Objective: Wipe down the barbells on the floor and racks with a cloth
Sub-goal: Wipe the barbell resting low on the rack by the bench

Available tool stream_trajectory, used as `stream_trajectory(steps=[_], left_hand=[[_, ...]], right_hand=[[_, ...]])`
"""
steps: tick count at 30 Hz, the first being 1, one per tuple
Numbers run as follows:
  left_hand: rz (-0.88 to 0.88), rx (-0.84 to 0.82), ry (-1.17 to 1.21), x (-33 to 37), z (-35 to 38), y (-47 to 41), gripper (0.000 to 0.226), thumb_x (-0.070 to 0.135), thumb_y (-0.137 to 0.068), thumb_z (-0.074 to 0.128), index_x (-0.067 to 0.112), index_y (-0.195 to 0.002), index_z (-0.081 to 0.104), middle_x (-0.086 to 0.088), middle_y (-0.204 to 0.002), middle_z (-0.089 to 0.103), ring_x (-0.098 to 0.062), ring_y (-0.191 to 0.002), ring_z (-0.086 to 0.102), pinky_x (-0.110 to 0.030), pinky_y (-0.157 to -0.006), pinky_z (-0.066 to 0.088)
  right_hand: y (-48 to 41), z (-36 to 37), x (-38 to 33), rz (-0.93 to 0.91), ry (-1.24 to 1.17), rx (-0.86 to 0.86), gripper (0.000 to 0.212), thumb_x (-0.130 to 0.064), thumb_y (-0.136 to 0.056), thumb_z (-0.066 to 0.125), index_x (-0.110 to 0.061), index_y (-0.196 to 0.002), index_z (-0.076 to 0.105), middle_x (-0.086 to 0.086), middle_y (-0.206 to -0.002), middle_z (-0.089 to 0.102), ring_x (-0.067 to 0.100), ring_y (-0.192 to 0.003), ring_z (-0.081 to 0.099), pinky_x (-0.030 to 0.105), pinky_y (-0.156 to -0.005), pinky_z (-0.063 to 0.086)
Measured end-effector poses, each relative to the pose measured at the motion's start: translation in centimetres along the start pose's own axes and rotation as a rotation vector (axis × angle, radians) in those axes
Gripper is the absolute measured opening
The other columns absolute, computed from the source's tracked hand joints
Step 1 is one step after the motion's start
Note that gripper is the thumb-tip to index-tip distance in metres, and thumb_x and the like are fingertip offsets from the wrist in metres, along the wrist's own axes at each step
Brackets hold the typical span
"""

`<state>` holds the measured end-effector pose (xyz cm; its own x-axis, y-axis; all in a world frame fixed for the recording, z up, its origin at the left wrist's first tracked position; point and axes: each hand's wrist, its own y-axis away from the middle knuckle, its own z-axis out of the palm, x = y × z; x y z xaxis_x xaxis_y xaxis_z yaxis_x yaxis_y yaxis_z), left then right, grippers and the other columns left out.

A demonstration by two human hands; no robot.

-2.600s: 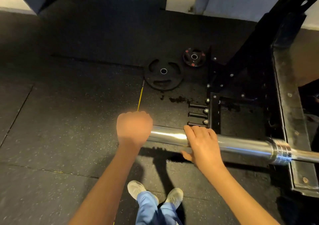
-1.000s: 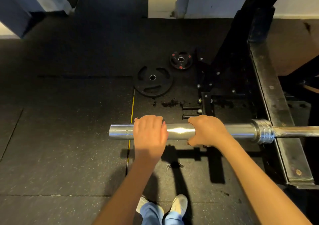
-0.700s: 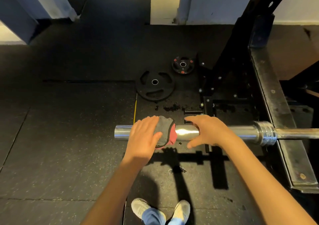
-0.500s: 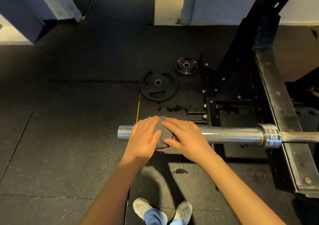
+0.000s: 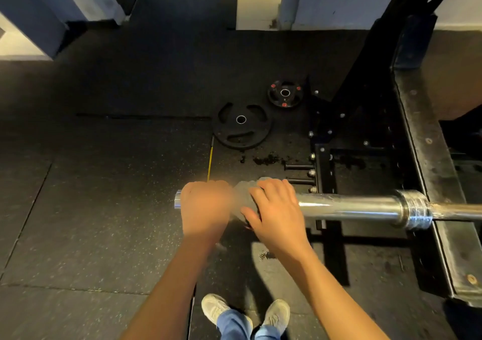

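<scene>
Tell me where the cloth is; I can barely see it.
Head view, centre: the cloth is on the barbell sleeve, between the left hand and right hand.

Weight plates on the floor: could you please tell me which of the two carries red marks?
The smaller plate, lying farther away, next to the rack base. The larger plate, nearer the barbell, is plain black.

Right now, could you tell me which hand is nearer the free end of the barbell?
Left. The left hand grips the barbell just beside its free end; the right hand sits farther along, on the cloth.
</scene>
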<state>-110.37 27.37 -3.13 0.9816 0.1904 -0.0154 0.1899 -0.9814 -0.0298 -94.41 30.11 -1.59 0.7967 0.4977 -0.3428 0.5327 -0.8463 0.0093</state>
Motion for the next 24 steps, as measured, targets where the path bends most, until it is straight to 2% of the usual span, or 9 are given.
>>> stream_trajectory(steps=[3,5,8,11,13,15,18,21,24], left_hand=[[0.016,0.006,0.014,0.1,-0.4,0.1,0.021,0.023,-0.080,0.043,0.026,-0.059,0.044,0.010,-0.053,0.016,-0.019,-0.049,0.025,-0.032,-0.056,0.016],[-0.007,0.036,0.152,0.0,-0.1,0.5,0.027,0.023,-0.087,0.038,0.022,-0.065,0.055,0.009,-0.056,0.040,-0.019,-0.053,0.037,-0.032,-0.060,0.020],[-0.038,0.084,0.267,-0.1,0.6,1.1,0.032,0.028,-0.091,0.036,0.020,-0.079,0.065,0.008,-0.068,0.053,-0.016,-0.063,0.042,-0.030,-0.067,0.019],[0.001,0.090,0.326,-0.2,0.7,1.7,0.037,0.032,-0.092,0.033,0.017,-0.089,0.066,0.006,-0.077,0.058,-0.020,-0.072,0.050,-0.031,-0.070,0.022],[0.043,0.092,0.351,-0.4,0.5,2.1,0.036,0.033,-0.093,0.032,0.017,-0.092,0.064,0.005,-0.081,0.058,-0.021,-0.075,0.050,-0.031,-0.070,0.023],[0.059,0.078,0.343,-0.3,0.2,2.3,0.036,0.033,-0.093,0.032,0.017,-0.097,0.063,0.005,-0.088,0.059,-0.020,-0.078,0.049,-0.030,-0.071,0.022],[0.067,0.051,0.318,-0.4,0.4,3.4,0.040,0.032,-0.094,0.031,0.016,-0.113,0.063,0.004,-0.105,0.060,-0.020,-0.092,0.052,-0.031,-0.077,0.028],[0.046,-0.012,0.307,-0.3,0.4,4.4,0.043,0.036,-0.095,0.032,0.020,-0.126,0.057,0.005,-0.120,0.057,-0.022,-0.109,0.051,-0.043,-0.099,0.030],[0.154,-0.137,0.233,1.7,-0.9,3.3,0.049,0.047,-0.093,0.029,0.027,-0.130,0.054,0.008,-0.122,0.059,-0.021,-0.110,0.056,-0.046,-0.102,0.027]], right_hand=[[1.6,-2.0,5.2,0.045,0.076,0.026,0.029,-0.038,-0.084,0.046,-0.015,-0.085,0.063,0.003,-0.093,0.060,0.027,-0.092,0.054,0.040,-0.087,0.036],[2.8,-3.1,7.4,0.140,0.125,0.046,0.021,-0.033,-0.081,0.053,-0.014,-0.083,0.063,0.003,-0.092,0.059,0.025,-0.091,0.053,0.040,-0.084,0.038],[2.7,-1.9,5.1,0.245,0.115,0.092,0.026,-0.028,-0.084,0.057,-0.013,-0.103,0.065,0.007,-0.106,0.060,0.031,-0.110,0.050,0.049,-0.097,0.037],[1.7,0.1,0.8,0.098,0.105,0.067,0.044,-0.045,-0.088,0.045,-0.018,-0.119,0.061,0.008,-0.112,0.060,0.035,-0.117,0.049,0.048,-0.103,0.030],[1.7,-0.1,1.1,0.006,0.131,0.041,0.045,-0.046,-0.088,0.043,-0.018,-0.121,0.059,0.006,-0.116,0.059,0.032,-0.119,0.049,0.043,-0.104,0.029],[3.0,-1.2,3.6,0.012,0.155,0.029,0.041,-0.039,-0.091,0.041,-0.016,-0.119,0.060,0.005,-0.120,0.057,0.030,-0.119,0.047,0.042,-0.104,0.031],[5.7,-2.6,7.4,0.242,0.163,0.132,0.042,-0.026,-0.091,0.034,-0.007,-0.116,0.062,0.010,-0.124,0.056,0.032,-0.123,0.044,0.045,-0.107,0.032],[5.6,-1.6,5.0,0.418,0.134,0.174,0.049,-0.025,-0.085,0.034,-0.006,-0.122,0.059,0.014,-0.131,0.053,0.039,-0.131,0.038,0.055,-0.111,0.026],[4.3,0.1,0.8,0.268,0.064,0.151,0.046,-0.040,-0.088,0.041,-0.011,-0.117,0.062,0.011,-0.129,0.054,0.038,-0.129,0.041,0.054,-0.113,0.021]])
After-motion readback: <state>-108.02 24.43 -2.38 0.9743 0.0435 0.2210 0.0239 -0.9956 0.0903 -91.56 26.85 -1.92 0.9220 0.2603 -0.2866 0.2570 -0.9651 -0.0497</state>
